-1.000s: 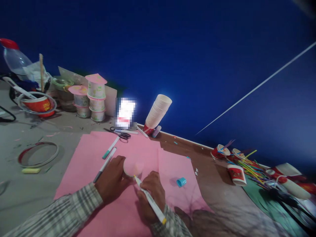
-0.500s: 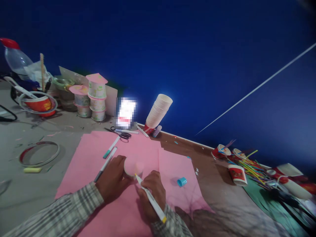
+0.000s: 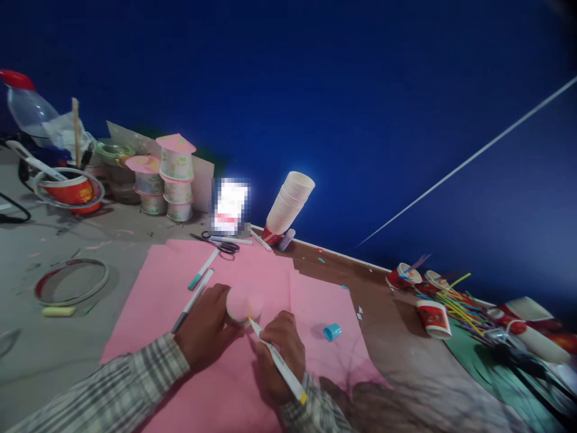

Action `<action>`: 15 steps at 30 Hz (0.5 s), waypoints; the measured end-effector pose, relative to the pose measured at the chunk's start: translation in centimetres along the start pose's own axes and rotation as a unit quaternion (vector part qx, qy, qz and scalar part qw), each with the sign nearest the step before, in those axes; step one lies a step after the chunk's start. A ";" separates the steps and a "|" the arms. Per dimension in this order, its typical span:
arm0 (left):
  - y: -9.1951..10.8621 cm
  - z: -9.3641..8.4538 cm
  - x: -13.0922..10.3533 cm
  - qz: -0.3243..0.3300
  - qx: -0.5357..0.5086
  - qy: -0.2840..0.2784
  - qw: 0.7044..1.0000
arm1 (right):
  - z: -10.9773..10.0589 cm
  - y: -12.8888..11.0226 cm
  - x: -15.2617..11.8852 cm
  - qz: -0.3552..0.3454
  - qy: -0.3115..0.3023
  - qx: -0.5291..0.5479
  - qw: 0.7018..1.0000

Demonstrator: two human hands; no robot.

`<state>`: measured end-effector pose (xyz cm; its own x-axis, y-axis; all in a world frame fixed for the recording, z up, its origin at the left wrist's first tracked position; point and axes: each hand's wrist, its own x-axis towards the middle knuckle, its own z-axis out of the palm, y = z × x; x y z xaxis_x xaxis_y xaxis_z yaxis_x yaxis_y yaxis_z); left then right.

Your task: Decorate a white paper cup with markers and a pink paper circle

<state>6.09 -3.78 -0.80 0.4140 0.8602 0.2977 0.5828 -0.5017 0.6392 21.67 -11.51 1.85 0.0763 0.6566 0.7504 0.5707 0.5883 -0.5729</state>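
Note:
My left hand (image 3: 210,328) is closed on the left side of a small, round, pale pink piece (image 3: 241,300), perhaps a paper cup or disc; its lower part is hidden. My right hand (image 3: 282,355) grips a white marker (image 3: 283,370) with a yellow end, its tip at the near edge of the round piece. Both hands are over large sheets of pink paper (image 3: 265,264). A grey-and-white marker (image 3: 193,300) lies beside my left hand, with a teal-tipped marker (image 3: 202,269) beyond it. To the right of my right hand sits a blue cap (image 3: 332,332).
Scissors (image 3: 225,245) and a lit phone (image 3: 231,205) are at the paper's far edge. Stacked paper cups (image 3: 289,204) lean by the blue wall. Decorated cup towers (image 3: 179,180) and a tape ring (image 3: 72,281) are left; red cups (image 3: 433,319) and coloured sticks (image 3: 464,310) right.
My right hand and the marker have shifted slightly to the right, the tip moving along the near edge of the round piece. My left hand stays in place.

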 end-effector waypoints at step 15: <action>0.0 0.0 0.1 0.006 0.011 -0.004 1.000 | -0.5 0.6 -0.1 0.045 0.034 0.019 0.998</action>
<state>6.15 -3.74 -0.82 0.4257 0.8538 0.2996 0.5934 -0.5134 0.6199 22.41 -11.44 1.62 0.1823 0.6754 0.7145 0.5274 0.5462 -0.6508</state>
